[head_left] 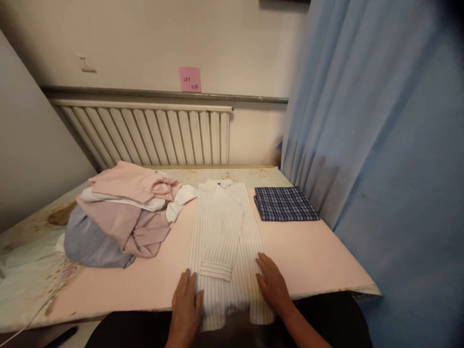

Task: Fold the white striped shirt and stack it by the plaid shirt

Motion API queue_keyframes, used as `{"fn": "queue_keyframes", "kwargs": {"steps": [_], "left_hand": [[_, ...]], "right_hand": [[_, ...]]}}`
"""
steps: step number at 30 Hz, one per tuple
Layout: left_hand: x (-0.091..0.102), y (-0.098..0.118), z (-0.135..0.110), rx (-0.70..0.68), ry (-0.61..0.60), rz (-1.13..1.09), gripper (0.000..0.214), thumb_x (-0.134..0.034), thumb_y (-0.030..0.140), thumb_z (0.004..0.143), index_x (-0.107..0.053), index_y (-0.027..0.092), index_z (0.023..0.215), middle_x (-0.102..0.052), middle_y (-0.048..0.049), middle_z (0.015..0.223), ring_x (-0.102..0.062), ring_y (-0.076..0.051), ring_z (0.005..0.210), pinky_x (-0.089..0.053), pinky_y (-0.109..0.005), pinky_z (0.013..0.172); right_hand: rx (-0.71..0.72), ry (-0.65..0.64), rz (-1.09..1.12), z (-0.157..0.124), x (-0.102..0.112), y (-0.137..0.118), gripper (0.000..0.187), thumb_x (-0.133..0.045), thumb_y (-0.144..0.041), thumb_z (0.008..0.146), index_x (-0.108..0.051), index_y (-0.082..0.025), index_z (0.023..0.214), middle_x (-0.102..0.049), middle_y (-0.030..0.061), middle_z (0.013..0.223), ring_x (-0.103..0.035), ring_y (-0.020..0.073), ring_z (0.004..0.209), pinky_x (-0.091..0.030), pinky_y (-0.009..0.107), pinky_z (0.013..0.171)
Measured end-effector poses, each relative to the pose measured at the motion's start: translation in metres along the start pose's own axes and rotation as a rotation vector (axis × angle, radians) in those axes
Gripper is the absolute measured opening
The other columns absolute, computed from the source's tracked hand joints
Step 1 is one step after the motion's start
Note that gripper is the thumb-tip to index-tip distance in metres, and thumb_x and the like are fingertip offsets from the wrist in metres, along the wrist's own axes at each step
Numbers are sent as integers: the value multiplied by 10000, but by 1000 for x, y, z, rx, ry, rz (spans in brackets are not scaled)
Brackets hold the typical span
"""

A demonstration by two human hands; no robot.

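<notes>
A white striped shirt (223, 232) lies lengthwise on the pink table surface (308, 256), sides and sleeves folded in, its hem hanging over the near edge. My left hand (186, 299) rests flat on the shirt's lower left part, fingers stretched out. My right hand (271, 282) lies flat on the lower right part, fingers also extended. Neither hand grips the cloth.
A heap of unfolded pink, white and blue garments (119, 217) sits at the left. A folded dark plaid cloth (284, 204) lies at the back right. A radiator (152, 135) lines the wall behind; a blue curtain (380, 145) hangs at the right.
</notes>
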State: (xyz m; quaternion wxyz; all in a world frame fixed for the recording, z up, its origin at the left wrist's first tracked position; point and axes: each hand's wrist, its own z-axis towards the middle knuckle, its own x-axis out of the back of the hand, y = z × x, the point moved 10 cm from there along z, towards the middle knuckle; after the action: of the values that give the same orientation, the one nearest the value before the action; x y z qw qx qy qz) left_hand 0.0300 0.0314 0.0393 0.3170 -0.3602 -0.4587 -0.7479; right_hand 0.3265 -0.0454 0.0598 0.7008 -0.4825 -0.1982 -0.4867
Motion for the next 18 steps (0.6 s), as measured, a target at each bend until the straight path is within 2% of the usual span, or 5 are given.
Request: {"fn": "queue_keyframes", "kwargs": {"steps": [2,5,8,12,18], "left_hand": [[7,-11,-7,71,28,-82,516,-394,372,875,-500,93,1296,-408,-173,1445,-356,-278,1352,-336,-454,1095],[17,-26,-19,167,42,-200,507,-408,420,852,-524,111,1236,-509,-157,1334,-454,-278,1267,-361,-446,1082],[23,-41,-31,272,30,-318,489,-469,473,799,-554,146,1152,-590,-123,1185,-543,-278,1143,-414,-451,1029],[21,-61,-41,459,28,-455,541,-537,548,697,-572,144,1056,-614,-114,1067,-604,-283,1008,-481,-447,929],[12,-80,-53,684,45,-592,553,-604,557,602,-542,166,989,-639,-98,977,-629,-290,969,-481,-444,914]], "right_hand": [[-161,64,148,-6,8,19,447,-446,-193,825,-550,-160,1259,-511,106,1373,-469,235,1278,-408,475,1065],[-415,138,396,-22,14,49,447,-469,-249,815,-553,-155,1244,-578,130,1293,-586,236,1154,-492,435,983],[-596,187,537,-38,19,63,364,-517,-312,770,-632,-166,1083,-689,130,1092,-674,247,982,-549,407,879],[-737,184,517,-52,28,61,272,-554,-357,703,-664,-182,881,-730,87,871,-693,244,845,-550,364,787],[-844,65,504,-81,25,54,277,-566,-357,666,-674,-176,844,-714,59,810,-660,235,793,-493,324,733]]}}
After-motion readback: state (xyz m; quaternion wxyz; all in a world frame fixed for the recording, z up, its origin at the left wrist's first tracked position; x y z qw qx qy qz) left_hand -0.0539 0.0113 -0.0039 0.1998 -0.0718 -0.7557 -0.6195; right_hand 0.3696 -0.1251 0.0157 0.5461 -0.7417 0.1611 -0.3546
